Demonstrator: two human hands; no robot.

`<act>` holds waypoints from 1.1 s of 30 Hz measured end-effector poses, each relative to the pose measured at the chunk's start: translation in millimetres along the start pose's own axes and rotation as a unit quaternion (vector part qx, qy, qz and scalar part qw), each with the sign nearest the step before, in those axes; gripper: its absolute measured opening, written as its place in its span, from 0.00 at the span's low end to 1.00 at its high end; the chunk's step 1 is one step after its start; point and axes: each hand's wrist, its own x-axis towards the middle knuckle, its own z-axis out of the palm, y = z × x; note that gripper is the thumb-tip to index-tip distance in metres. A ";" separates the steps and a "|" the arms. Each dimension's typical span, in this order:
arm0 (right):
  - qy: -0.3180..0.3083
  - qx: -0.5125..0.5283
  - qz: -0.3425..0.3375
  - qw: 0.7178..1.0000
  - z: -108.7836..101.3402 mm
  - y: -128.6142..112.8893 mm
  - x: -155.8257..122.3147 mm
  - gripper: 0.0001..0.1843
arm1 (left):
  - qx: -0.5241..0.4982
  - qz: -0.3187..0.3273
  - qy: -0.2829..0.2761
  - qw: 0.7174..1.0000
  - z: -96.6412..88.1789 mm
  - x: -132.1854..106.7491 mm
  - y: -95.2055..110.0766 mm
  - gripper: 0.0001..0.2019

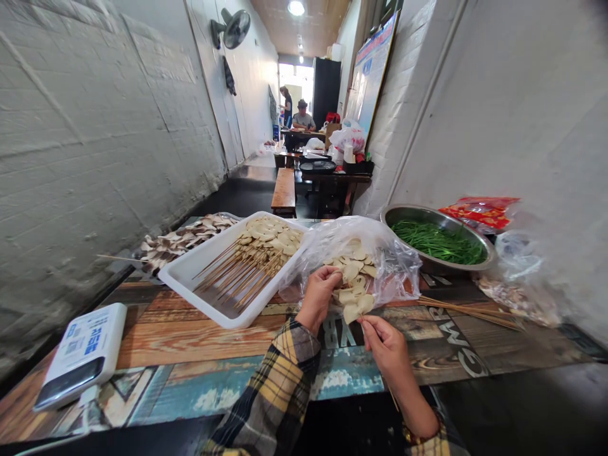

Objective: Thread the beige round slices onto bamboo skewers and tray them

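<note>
My right hand is closed in a pinch round a thin wooden skewer, whose lower end sticks out below the palm. Pale, flat food slices sit just above those fingertips, at the skewer's upper end. My left hand is closed too, its thumb and fingers pinching at the edge of a pale slice; the fingertips are partly hidden. Both hands are at the mouth of a clear plastic bag holding more slices. Left of it, a white tray holds many loaded skewers.
A metal bowl of green stalks stands at the right, near loose skewers and a red packet. Sliced mushrooms lie behind the tray. A white device is at the left. Two people are far back beyond a bench.
</note>
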 end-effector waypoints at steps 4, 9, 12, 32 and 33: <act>-0.005 0.006 0.006 1.000 0.5 2.6 2.9 0.21 | 0.025 0.010 -0.005 1.000 -0.4 -0.1 0.6 0.09; 0.000 0.009 0.004 1.000 0.1 4.3 7.0 0.21 | 0.039 0.013 -0.009 0.999 0.4 -0.8 -0.4 0.09; 0.003 0.023 0.006 1.000 0.1 3.1 7.5 0.21 | 0.013 -0.019 -0.027 0.999 0.6 -0.2 -0.3 0.13; -0.031 0.010 -0.005 0.999 2.2 0.7 4.3 0.22 | -0.067 -0.082 -0.033 0.994 -2.9 1.8 3.5 0.20; -0.031 0.005 -0.008 0.999 2.2 2.0 4.4 0.22 | -0.066 -0.077 -0.027 0.994 -3.5 2.4 4.1 0.20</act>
